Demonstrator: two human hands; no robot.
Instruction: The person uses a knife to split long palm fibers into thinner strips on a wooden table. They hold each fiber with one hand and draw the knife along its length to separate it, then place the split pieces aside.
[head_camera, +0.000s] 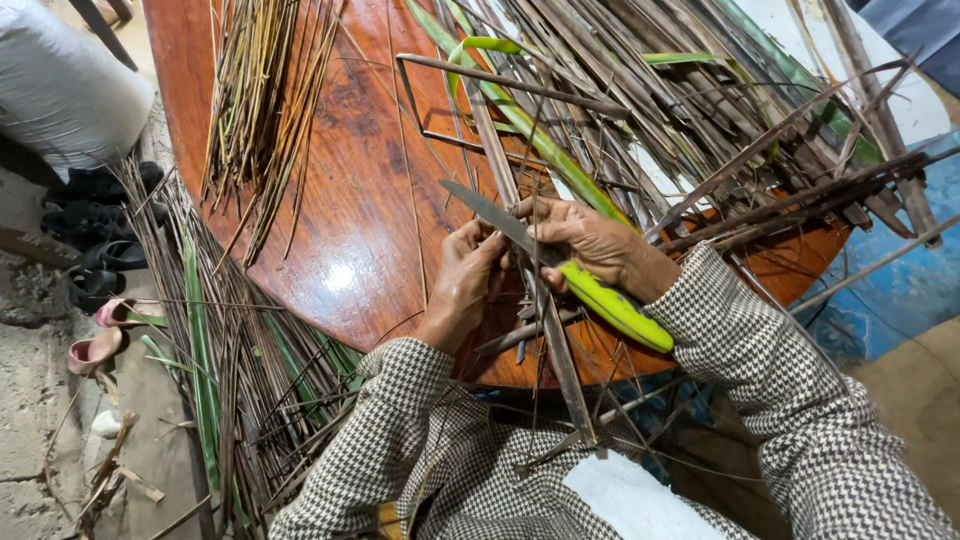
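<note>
My right hand (598, 243) grips a knife with a bright yellow-green handle (612, 303); its grey blade (487, 212) points up and left. My left hand (465, 281) pinches a long dry palm-leaf strip (553, 350) that runs from the pile down toward my lap. The blade lies against that strip between my two hands. Both sleeves are a black-and-white houndstooth pattern.
A round polished wooden table (340, 200) carries a big heap of dry and green palm leaves (680, 110) at right and a bundle of thin stripped ribs (255, 110) at left. More leaf scraps (225, 370) cover the floor at left, beside sandals (100, 250) and a white sack (60, 85).
</note>
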